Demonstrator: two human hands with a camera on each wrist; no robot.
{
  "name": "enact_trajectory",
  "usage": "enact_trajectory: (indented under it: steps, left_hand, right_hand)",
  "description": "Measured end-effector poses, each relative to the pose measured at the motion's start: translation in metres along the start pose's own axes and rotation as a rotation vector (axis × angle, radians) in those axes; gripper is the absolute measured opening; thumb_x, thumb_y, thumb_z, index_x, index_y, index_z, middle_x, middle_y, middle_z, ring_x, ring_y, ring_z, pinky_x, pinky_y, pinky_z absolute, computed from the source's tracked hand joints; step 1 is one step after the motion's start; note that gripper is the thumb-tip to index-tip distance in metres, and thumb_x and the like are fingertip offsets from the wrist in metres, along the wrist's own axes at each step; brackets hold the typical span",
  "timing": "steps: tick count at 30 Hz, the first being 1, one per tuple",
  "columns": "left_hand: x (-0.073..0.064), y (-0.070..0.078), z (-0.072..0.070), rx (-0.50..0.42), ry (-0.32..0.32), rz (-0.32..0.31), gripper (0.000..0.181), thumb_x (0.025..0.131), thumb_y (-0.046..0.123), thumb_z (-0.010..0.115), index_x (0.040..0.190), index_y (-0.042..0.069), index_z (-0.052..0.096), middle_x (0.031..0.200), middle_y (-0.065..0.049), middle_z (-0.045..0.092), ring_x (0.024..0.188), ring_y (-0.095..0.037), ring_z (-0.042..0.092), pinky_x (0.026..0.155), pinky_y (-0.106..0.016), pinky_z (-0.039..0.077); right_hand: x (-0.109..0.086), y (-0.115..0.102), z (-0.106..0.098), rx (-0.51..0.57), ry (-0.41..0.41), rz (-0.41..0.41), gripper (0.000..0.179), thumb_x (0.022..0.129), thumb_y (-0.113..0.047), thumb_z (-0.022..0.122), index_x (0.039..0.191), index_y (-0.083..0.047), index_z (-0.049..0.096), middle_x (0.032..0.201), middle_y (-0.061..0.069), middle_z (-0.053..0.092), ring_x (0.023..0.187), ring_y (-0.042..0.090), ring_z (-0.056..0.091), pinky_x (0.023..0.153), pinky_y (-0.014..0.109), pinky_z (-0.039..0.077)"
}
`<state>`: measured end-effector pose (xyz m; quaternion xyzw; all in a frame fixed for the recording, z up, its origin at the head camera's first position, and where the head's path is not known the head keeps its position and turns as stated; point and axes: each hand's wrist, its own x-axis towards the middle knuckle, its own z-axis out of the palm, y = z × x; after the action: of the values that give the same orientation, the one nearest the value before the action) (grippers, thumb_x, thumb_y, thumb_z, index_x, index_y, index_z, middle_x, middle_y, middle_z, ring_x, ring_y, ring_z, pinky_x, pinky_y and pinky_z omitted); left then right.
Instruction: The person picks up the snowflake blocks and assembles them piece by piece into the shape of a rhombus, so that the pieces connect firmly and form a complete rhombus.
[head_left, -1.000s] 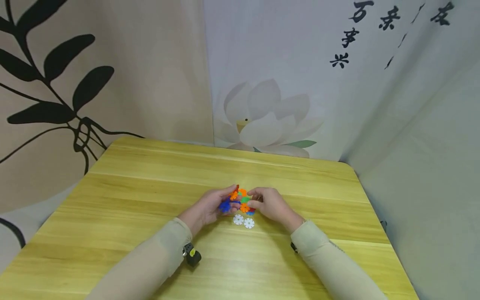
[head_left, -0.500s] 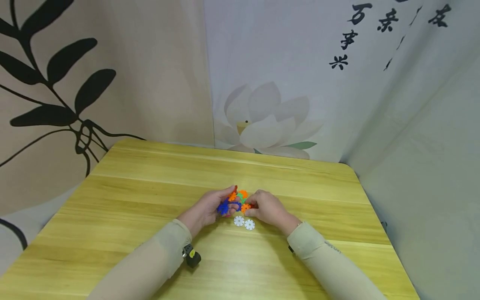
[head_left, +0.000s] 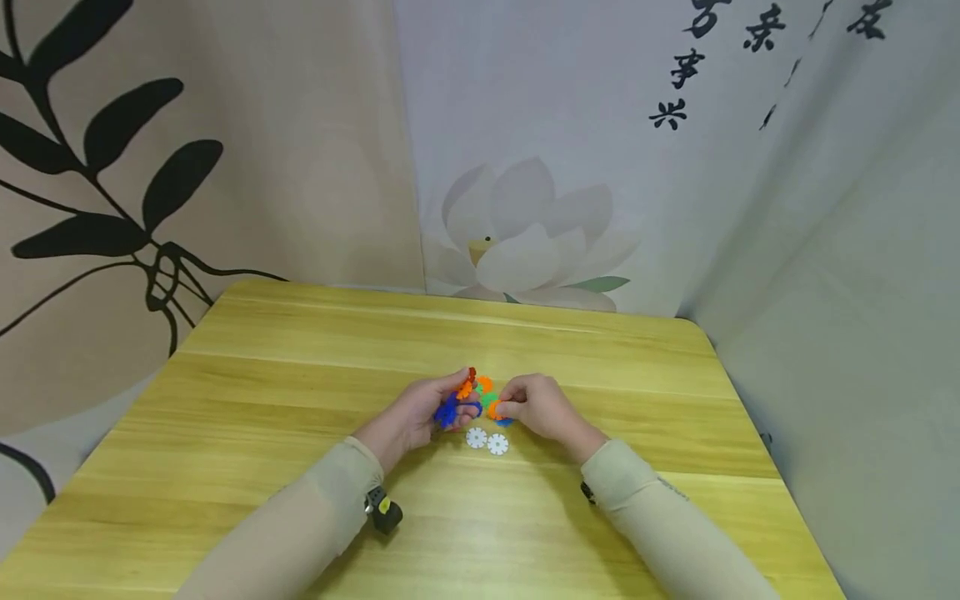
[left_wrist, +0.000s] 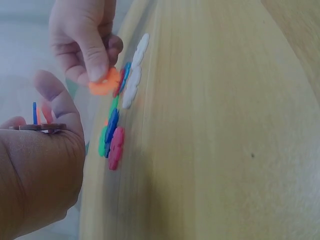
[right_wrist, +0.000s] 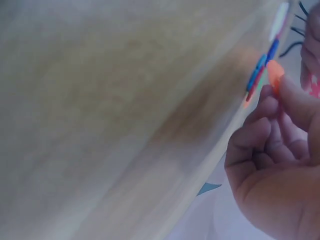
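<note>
The right hand (head_left: pixel 540 407) pinches one orange slotted snowflake disc (left_wrist: pixel 105 83) between thumb and index finger, just above loose discs on the wood-grain tabletop (head_left: pixel 300 517). The left hand (head_left: pixel 416 412), fingers partly curled, holds a blue-and-orange disc cluster (head_left: pixel 447 411); two white snowflake discs (head_left: pixel 476 438) lie on the tabletop nearer the person. Black lettering (head_left: pixel 686 68) on the wall covering (head_left: pixel 570 92) includes 万事兴 and 亲.
</note>
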<state>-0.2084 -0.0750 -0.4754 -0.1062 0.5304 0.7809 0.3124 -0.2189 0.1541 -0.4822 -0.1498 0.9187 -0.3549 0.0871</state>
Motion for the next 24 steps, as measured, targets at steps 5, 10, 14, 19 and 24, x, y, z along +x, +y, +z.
enact_trajectory:
  steps: [5,10,14,19,24]
  left_hand:
    - [-0.001,0.002,0.001,-0.002,-0.017,-0.004,0.057,0.11,0.045,0.059,0.132,-0.008,0.061,0.085,-0.006,0.076,0.069,-0.01,0.071,0.066,-0.02,0.063]
    - [0.0,0.003,0.002,-0.004,-0.035,-0.008,0.06,0.11,0.044,0.059,0.14,-0.008,0.055,0.087,-0.006,0.077,0.072,-0.011,0.073,0.07,-0.021,0.064]
    - [0.0,0.002,0.002,0.013,-0.041,0.0,0.063,0.11,0.042,0.06,0.143,-0.01,0.052,0.092,-0.008,0.078,0.075,-0.013,0.076,0.073,-0.023,0.066]
    - [0.0,0.002,0.003,0.021,-0.038,0.014,0.061,0.11,0.039,0.061,0.146,-0.009,0.051,0.105,-0.012,0.079,0.079,-0.014,0.078,0.077,-0.025,0.067]
    - [-0.002,0.003,0.004,0.035,-0.036,0.021,0.062,0.11,0.04,0.06,0.147,-0.009,0.051,0.118,-0.018,0.077,0.083,-0.015,0.079,0.081,-0.026,0.067]
  right_hand:
    - [-0.003,-0.002,-0.011,0.247,0.033,0.149,0.019,0.098,-0.019,0.08,0.114,-0.008,0.078,0.1,0.006,0.078,0.088,0.019,0.068,0.074,0.028,0.057]
    - [-0.005,-0.005,-0.019,0.431,0.072,0.221,0.03,0.101,-0.024,0.077,0.127,-0.008,0.076,0.106,0.011,0.078,0.084,0.024,0.063,0.07,0.031,0.054]
    - [-0.004,-0.007,-0.021,0.539,0.103,0.251,0.029,0.101,-0.025,0.078,0.125,-0.01,0.077,0.098,0.007,0.076,0.075,0.019,0.056,0.066,0.03,0.049]
    - [-0.003,-0.01,-0.019,0.619,0.125,0.26,0.03,0.102,-0.023,0.076,0.127,-0.008,0.075,0.097,0.002,0.077,0.076,0.018,0.055,0.067,0.027,0.049]
    - [-0.003,-0.017,-0.016,0.659,0.137,0.277,0.028,0.102,-0.022,0.075,0.127,-0.008,0.074,0.108,0.007,0.08,0.083,0.022,0.061,0.076,0.03,0.054]
